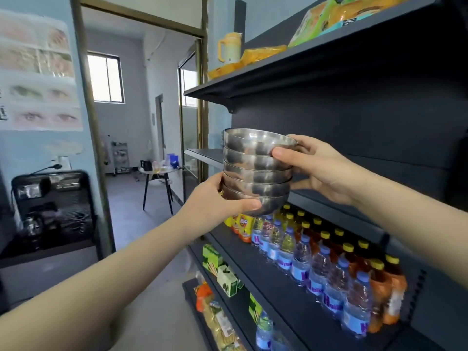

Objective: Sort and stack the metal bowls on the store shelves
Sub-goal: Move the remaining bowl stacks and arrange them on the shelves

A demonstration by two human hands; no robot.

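Observation:
A stack of several nested metal bowls (255, 171) is held in the air in front of the dark shelf unit, at the level of the middle shelf (329, 196). My left hand (215, 201) cups the bottom bowl from below and the left, thumb across its front. My right hand (316, 165) grips the upper bowls from the right, thumb pressed on the side of the top bowl (253, 141). The stack stands upright and touches no shelf.
Below the bowls, a shelf holds rows of water and tea bottles (329, 264). Lower shelves carry green boxes (222, 272) and packets. The top shelf has a yellow jug (229, 48) and snack bags (316, 20). An open doorway is to the left.

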